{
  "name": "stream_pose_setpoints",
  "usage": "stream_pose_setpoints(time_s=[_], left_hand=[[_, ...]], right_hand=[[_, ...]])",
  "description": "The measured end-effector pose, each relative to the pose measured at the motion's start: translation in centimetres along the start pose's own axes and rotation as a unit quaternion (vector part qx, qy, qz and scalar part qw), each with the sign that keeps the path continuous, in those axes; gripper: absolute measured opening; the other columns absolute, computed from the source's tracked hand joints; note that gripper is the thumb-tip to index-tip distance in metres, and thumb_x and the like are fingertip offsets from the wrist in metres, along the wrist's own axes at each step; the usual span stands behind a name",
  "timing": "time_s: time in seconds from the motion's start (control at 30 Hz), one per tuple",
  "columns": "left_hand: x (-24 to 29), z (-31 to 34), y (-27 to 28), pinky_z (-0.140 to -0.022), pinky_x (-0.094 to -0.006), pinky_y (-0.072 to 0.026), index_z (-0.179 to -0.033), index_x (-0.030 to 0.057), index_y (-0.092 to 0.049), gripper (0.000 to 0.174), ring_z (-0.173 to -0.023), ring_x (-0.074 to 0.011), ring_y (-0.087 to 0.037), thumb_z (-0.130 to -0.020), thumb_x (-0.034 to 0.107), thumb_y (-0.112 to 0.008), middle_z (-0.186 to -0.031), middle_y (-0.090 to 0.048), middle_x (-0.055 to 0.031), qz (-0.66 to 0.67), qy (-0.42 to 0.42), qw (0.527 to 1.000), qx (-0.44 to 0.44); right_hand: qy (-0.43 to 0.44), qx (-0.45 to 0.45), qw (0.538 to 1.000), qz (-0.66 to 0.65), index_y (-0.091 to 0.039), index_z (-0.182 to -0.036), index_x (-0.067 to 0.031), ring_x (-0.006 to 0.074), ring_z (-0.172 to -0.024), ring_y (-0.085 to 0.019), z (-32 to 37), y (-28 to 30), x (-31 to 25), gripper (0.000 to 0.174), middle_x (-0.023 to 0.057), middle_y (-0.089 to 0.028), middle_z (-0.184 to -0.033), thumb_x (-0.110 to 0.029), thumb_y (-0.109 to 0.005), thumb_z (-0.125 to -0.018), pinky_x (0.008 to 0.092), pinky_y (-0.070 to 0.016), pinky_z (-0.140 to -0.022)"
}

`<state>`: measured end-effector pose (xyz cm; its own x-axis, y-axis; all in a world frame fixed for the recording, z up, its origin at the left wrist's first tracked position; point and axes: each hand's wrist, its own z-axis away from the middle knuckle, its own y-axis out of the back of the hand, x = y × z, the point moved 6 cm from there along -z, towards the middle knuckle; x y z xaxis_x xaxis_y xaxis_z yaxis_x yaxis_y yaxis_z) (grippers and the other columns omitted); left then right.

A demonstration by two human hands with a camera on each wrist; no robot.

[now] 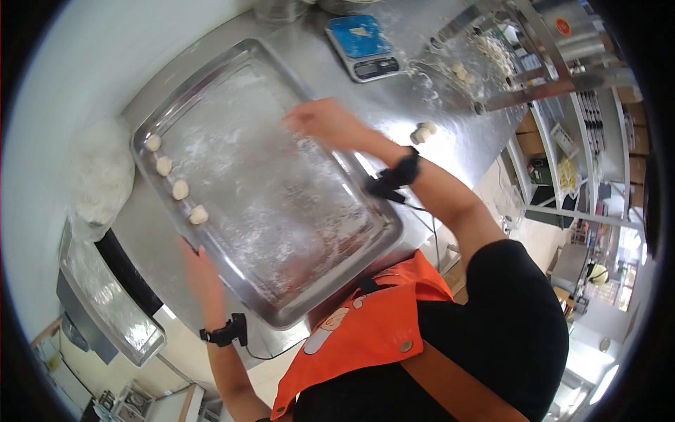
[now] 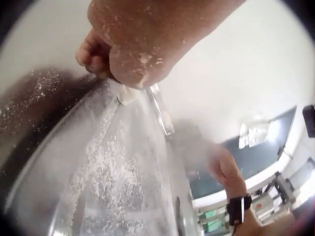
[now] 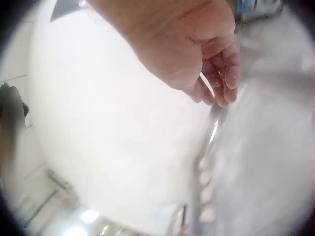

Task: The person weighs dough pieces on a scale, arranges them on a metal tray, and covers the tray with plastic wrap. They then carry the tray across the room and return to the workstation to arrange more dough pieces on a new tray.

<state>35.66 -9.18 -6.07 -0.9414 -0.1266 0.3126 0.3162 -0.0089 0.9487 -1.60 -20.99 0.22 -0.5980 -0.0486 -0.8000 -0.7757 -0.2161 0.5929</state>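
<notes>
A large metal tray (image 1: 310, 311) dusted with flour lies on the steel table, with several small dough balls (image 1: 181, 189) in a row along its left side. My left hand (image 1: 204, 278) is just outside that side, fingertips right by the rim below the nearest ball. In the left wrist view its fingers bend loosely, with a white dough ball (image 2: 129, 96) just past them. Over the tray's right side, my right hand (image 1: 327, 125) is blurred. The right wrist view has its fingers (image 3: 231, 69) loosely bent, with nothing visible in them.
A blue-topped kitchen scale (image 1: 362, 42) stands beyond the tray's upper right. Dough pieces (image 1: 423, 132) lie on the floured table at right, near a metal frame (image 1: 520, 95). Left of the tray are a plastic bag of white stuff (image 1: 102, 169) and a plastic-wrapped device (image 1: 112, 295).
</notes>
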Motion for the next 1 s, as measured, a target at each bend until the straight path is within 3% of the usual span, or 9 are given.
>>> stream_pose_setpoints(time_s=[0.07, 0.17, 0.3, 0.47, 0.63, 0.73, 0.83, 0.93, 1.0], left_hand=[[2.9, -0.1, 2.6, -0.080, -0.0479, -0.0460, -0.133, -0.0026, -0.041, 0.043, -0.102, -0.0394, -0.056, -0.096, 0.019, -0.048, -0.115, -0.057, -0.0228, -0.120, -0.092, 0.981, 0.117], [13.3, 0.3, 5.2, -0.085, -0.0450, -0.0459, -0.129, -0.0017, -0.046, 0.040, -0.104, -0.0354, -0.054, -0.093, 0.014, -0.052, -0.113, -0.056, -0.0180, -0.050, -0.204, 0.975, 0.075], [28.8, 0.8, -1.2, -0.094, -0.0421, -0.0415, -0.128, -0.0017, -0.047, 0.042, -0.104, -0.0348, -0.053, -0.091, 0.015, -0.055, -0.111, -0.054, -0.0183, 0.197, -0.168, 0.945, -0.202], [46.5, 4.3, -12.1, -0.097, -0.0409, -0.0408, -0.134, 0.0013, -0.042, 0.061, -0.114, -0.0358, -0.048, -0.084, 0.026, -0.065, -0.120, -0.050, -0.0211, 0.144, -0.416, 0.889, -0.130], [54.4, 6.0, -18.0, -0.088, -0.0419, -0.0456, -0.124, 0.0030, -0.050, 0.056, -0.111, -0.0344, -0.050, -0.079, 0.028, -0.070, -0.119, -0.052, -0.0177, 0.018, -0.376, 0.909, -0.176], [53.6, 5.2, -21.6, -0.076, -0.0406, -0.0492, -0.116, 0.0028, -0.054, 0.046, -0.098, -0.0323, -0.057, -0.080, 0.028, -0.068, -0.109, -0.059, -0.0154, 0.033, -0.389, 0.916, -0.093], [47.5, 2.6, -24.1, -0.065, -0.0357, -0.0486, -0.110, 0.0018, -0.056, 0.036, -0.081, -0.0260, -0.061, -0.087, 0.029, -0.061, -0.094, -0.063, -0.0126, 0.343, -0.151, 0.898, -0.230], [43.4, 4.7, -16.3, -0.061, -0.0310, -0.0454, -0.109, 0.0005, -0.056, 0.033, -0.072, -0.0213, -0.059, -0.094, 0.030, -0.053, -0.085, -0.063, -0.0103, 0.573, 0.117, 0.707, -0.398], [40.1, 5.8, -13.4, -0.062, -0.0307, -0.0449, -0.113, -0.0002, -0.054, 0.035, -0.075, -0.0193, -0.057, -0.098, 0.030, -0.046, -0.085, -0.061, -0.0091, 0.648, 0.134, 0.614, -0.430]], right_hand=[[-0.093, 0.117, 0.989, -0.003, -0.065, -0.109, -0.0052, 0.0160, -0.075, -0.063, 4.1, 9.1, 12.4, 0.030, 0.0104, -0.068, -0.086, -0.007, -0.053, -0.081, 0.0320, -0.0498, -0.069], [-0.181, 0.291, 0.896, 0.281, -0.066, -0.107, -0.0081, 0.0293, -0.088, -0.064, 11.8, 22.9, 20.2, 0.028, 0.0133, -0.067, -0.099, -0.022, -0.053, -0.087, 0.0405, -0.0501, -0.077], [-0.200, 0.433, 0.804, 0.356, -0.060, -0.118, -0.0104, 0.0374, -0.115, -0.052, 13.8, 33.1, 29.5, 0.037, 0.0149, -0.058, -0.123, -0.029, -0.056, -0.086, 0.0491, -0.0450, -0.090], [-0.323, 0.250, 0.868, 0.283, -0.049, -0.130, -0.0107, 0.0377, -0.114, -0.051, 12.1, 34.8, 39.2, 0.054, 0.0176, -0.053, -0.125, -0.030, -0.060, -0.081, 0.0482, -0.0446, -0.092], [-0.187, 0.256, 0.920, 0.232, -0.054, -0.124, -0.0065, 0.0379, -0.103, -0.057, 18.3, 27.3, 32.9, 0.050, 0.0232, -0.056, -0.117, -0.023, -0.064, -0.078, 0.0434, -0.0474, -0.087], [-0.121, 0.263, 0.949, 0.122, -0.057, -0.120, -0.0032, 0.0369, -0.093, -0.061, 23.6, 22.5, 28.4, 0.043, 0.0234, -0.061, -0.106, -0.018, -0.061, -0.080, 0.0419, -0.0491, -0.082], [-0.179, 0.199, 0.963, -0.037, -0.054, -0.122, -0.0008, 0.0230, -0.075, -0.064, 26.1, 19.5, 25.4, 0.040, 0.0171, -0.064, -0.089, -0.014, -0.059, -0.085, 0.0358, -0.0517, -0.072], [-0.233, 0.155, 0.936, -0.214, -0.055, -0.120, -0.0008, 0.0203, -0.073, -0.065, 25.3, 17.2, 24.0, 0.036, 0.0167, -0.065, -0.091, -0.018, -0.059, -0.089, 0.0344, -0.0512, -0.068], [-0.036, 0.293, 0.953, 0.075, -0.061, -0.106, -0.0016, 0.0246, -0.069, -0.064, 23.3, 17.6, 22.4, 0.026, 0.0143, -0.063, -0.089, -0.023, -0.061, -0.090, 0.0346, -0.0500, -0.063]])
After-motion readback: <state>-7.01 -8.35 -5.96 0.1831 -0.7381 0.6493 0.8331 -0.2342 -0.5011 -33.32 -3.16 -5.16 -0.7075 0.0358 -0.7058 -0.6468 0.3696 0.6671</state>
